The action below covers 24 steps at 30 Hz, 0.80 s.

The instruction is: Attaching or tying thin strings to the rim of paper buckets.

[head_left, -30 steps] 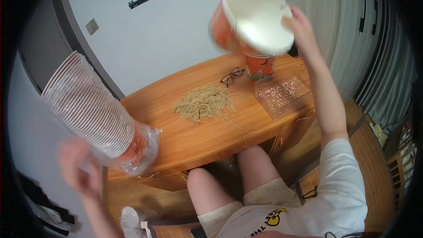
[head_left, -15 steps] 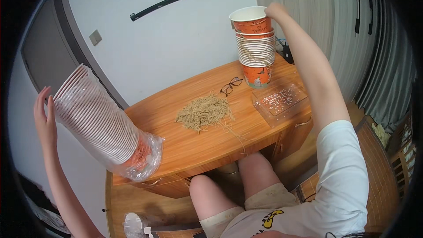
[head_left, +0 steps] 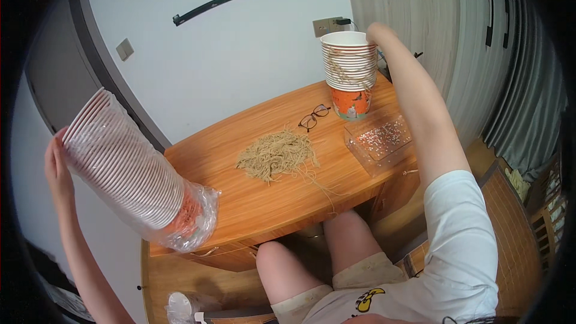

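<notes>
A tall stack of paper buckets (head_left: 129, 162) in clear plastic wrap stands at the left end of the desk, leaning outward in the picture. My left hand (head_left: 58, 162) is at the top rim of that stack, its fingers bent against the edge and partly hidden. At the back right is a shorter stack of orange-printed paper buckets (head_left: 351, 103) with white rims, strands of twine hanging over its side. My right hand (head_left: 379, 33) grips the rim of its top bucket (head_left: 343, 38), fingers mostly hidden from view.
A loose heap of tan twine (head_left: 277, 155) lies mid-desk, one strand trailing toward the front edge. Black-framed glasses (head_left: 314, 117) lie behind it. A clear tray (head_left: 373, 159) of small pale and red bits sits at the right. A wall socket (head_left: 324, 27) holds a black plug.
My right hand has lowered the top bucket into the right stack, uncovering the wall socket. My left hand's fingers, spread beside the wrapped stack before, have come in against its rim.
</notes>
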Tool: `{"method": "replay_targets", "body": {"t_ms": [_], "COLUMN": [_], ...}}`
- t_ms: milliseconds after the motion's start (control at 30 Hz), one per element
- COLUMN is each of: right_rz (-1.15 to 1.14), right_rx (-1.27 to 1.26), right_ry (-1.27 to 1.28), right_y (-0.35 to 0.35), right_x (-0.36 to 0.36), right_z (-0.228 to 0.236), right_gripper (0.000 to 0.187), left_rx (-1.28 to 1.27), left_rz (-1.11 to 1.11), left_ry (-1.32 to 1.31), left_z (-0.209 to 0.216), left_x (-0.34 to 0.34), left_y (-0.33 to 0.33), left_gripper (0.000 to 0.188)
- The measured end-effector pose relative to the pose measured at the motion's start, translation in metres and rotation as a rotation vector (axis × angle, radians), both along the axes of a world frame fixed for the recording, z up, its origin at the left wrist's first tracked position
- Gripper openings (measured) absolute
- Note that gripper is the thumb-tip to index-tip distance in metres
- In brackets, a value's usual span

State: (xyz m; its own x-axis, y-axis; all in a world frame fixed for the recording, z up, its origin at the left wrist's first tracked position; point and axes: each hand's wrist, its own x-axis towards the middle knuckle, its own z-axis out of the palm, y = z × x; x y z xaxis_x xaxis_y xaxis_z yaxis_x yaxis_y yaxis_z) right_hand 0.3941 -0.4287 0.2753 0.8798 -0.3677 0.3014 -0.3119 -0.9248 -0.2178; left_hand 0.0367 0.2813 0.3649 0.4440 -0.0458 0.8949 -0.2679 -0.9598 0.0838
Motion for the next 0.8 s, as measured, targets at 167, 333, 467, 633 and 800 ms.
{"method": "replay_targets", "body": {"t_ms": [167,333,467,633,800], "right_rz": [0.006,0.4,0.698,0.708,0.514], "right_rx": [0.017,-0.074,0.665,0.508,-0.095], "right_ry": [0.033,0.244,-0.217,-0.314,-0.721], "right_y": [0.014,-0.035,-0.035,-0.054,0.028], "right_x": [0.003,0.021,0.005,-0.019,-0.121], "right_z": [-0.002,-0.011,-0.051,-0.075,-0.094], "right_gripper": [0.026,0.042,0.047,0.056,0.042], "left_rx": [-0.03,0.022,0.018,-0.044,-0.149], "left_rz": [0.013,0.147,0.179,0.191,0.134], "left_ry": [0.138,0.326,0.382,0.529,0.585], "left_z": [0.03,0.031,0.04,0.059,0.062], "left_x": [-0.006,0.003,-0.01,-0.007,-0.012], "left_y": [0.008,-0.018,-0.033,-0.062,-0.065], "left_gripper": [0.038,0.034,0.037,0.031,0.034]}}
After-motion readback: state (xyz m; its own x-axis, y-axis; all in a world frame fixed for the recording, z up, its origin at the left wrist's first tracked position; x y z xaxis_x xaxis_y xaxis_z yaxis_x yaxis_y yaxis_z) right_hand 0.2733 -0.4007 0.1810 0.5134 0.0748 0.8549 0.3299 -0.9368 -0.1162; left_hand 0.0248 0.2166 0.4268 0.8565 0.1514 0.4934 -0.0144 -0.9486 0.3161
